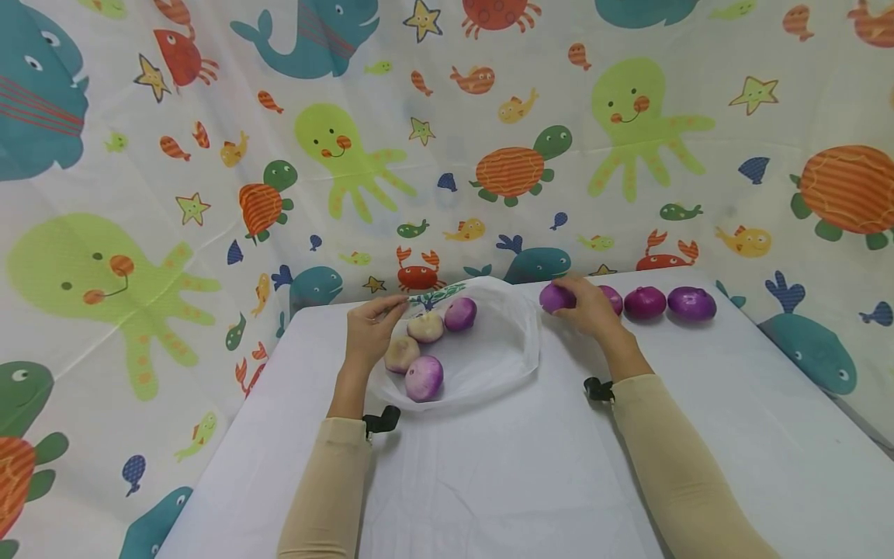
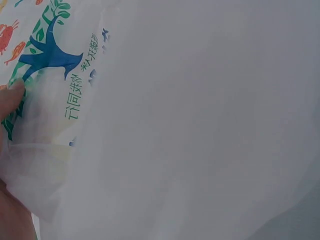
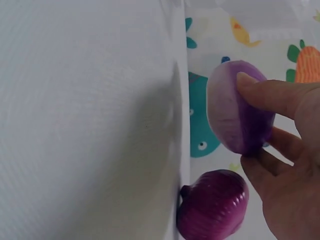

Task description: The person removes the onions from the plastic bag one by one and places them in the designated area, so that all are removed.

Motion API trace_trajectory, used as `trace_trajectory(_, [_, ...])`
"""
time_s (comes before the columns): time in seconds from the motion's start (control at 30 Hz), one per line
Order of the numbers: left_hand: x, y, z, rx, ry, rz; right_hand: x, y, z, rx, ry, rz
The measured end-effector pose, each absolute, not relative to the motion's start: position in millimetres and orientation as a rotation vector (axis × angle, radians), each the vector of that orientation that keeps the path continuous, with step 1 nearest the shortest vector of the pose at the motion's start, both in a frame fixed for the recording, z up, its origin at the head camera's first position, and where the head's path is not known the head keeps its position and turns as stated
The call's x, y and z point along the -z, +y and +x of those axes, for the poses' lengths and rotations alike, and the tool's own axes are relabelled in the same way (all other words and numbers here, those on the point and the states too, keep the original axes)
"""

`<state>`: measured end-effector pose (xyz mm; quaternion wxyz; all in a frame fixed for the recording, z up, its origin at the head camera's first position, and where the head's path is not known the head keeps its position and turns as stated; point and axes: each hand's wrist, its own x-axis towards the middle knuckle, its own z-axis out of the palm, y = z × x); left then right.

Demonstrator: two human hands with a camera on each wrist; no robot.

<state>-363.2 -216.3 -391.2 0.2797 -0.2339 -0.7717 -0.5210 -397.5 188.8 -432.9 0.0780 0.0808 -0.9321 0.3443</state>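
Note:
My left hand pinches the upper left edge of a white plastic bag, printed with a blue and green tree. In the left wrist view, the thumb lies against that print and the bag fills most of the picture. Several purple-and-white turnips lie in the bag's wide mouth. Right of the bag, my right hand grips another turnip. The right wrist view shows thumb and fingers round this turnip, with a dark red onion close by.
Shiny red onions stand in a row along the table's back right, the nearest partly hidden behind my right hand. A white cloth covers the table. Behind its far edge hangs a sea-animal curtain.

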Motion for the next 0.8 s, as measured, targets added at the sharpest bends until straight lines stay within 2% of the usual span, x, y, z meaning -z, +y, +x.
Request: trace_trajectory(0.8, [391.0,-216.2,-362.4,1.381,-2.081,-0.607,437.4,185.5,-395.1,-1.052,-2.938,0.191])
